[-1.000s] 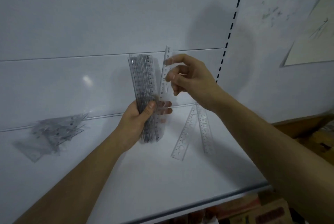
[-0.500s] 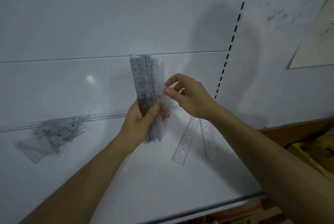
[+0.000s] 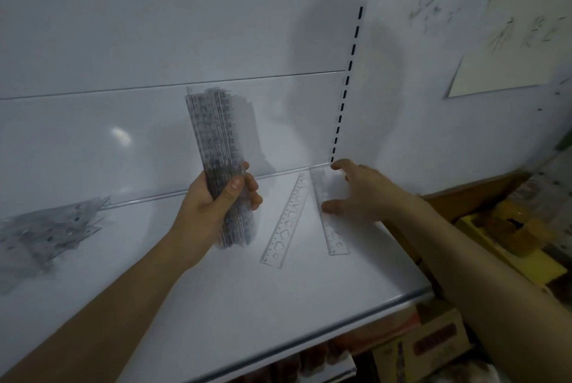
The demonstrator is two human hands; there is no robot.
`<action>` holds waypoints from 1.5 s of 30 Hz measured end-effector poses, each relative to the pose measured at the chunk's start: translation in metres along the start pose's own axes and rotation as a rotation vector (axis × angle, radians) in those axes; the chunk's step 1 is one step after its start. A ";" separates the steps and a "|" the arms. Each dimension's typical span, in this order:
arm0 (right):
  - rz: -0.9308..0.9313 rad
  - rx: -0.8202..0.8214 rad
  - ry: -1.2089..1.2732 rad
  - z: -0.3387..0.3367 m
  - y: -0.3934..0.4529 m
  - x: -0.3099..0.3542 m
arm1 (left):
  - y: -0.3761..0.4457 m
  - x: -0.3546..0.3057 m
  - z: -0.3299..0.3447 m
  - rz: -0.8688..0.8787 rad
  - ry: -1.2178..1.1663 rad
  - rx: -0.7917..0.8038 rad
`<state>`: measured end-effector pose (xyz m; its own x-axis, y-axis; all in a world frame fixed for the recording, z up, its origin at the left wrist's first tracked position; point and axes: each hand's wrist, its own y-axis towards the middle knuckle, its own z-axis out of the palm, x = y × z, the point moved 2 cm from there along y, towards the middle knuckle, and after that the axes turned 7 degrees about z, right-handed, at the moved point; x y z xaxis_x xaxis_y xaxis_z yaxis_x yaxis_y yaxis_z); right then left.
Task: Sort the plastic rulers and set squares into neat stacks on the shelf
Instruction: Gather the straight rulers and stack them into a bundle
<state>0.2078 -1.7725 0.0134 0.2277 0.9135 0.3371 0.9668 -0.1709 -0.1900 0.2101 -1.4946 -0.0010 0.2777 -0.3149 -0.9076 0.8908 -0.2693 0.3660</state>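
Reaching down from the bundle, the right hand (image 3: 359,194) spreads wide over one of two loose rulers (image 3: 328,215) right of centre. Left hand (image 3: 213,206) grips the gathered ruler stack (image 3: 213,147); set squares (image 3: 46,231) sit heaped at left, so sorting looks nearly done.

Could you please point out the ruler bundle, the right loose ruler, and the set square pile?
ruler bundle (image 3: 213,135), head view, upper middle.
right loose ruler (image 3: 335,240), head view, near end.
set square pile (image 3: 46,234), head view, centre.

Both forearms are bare to the frame's lower edge, with no sleeve, watch, or ring visible. The left hand (image 3: 213,206) shows a short, plain thumbnail; the right hand (image 3: 360,194) wears no glove.
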 end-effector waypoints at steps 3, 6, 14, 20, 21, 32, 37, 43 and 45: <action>0.014 -0.018 0.090 -0.005 -0.007 -0.013 | -0.001 0.001 0.001 -0.044 -0.031 0.020; 0.034 -0.070 0.177 -0.009 -0.010 -0.025 | -0.002 0.002 0.002 -0.063 -0.046 0.023; 0.033 -0.142 0.469 -0.011 -0.016 -0.031 | -0.004 0.000 0.003 -0.081 -0.058 0.034; -0.135 -0.175 0.828 -0.012 -0.030 0.010 | -0.004 -0.003 0.006 -0.085 -0.060 0.035; -0.181 -0.123 0.943 -0.011 -0.033 0.022 | -0.004 -0.003 0.006 -0.085 -0.069 0.034; -0.410 -0.018 1.113 0.015 -0.037 0.112 | -0.005 -0.014 0.007 -0.073 -0.005 0.077; -0.316 -0.237 0.835 0.018 -0.024 0.109 | -0.003 -0.015 0.001 -0.037 0.055 0.037; -0.035 -0.233 0.025 0.022 -0.003 0.060 | -0.002 -0.016 0.002 0.047 0.078 0.003; 0.060 -0.175 -0.017 0.024 0.000 0.043 | -0.003 -0.015 0.004 0.043 0.080 0.016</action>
<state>0.2149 -1.7242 0.0062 0.2847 0.9058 0.3137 0.9574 -0.2851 -0.0457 0.2019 -1.4929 0.0126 0.3442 -0.2528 -0.9042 0.8718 -0.2716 0.4077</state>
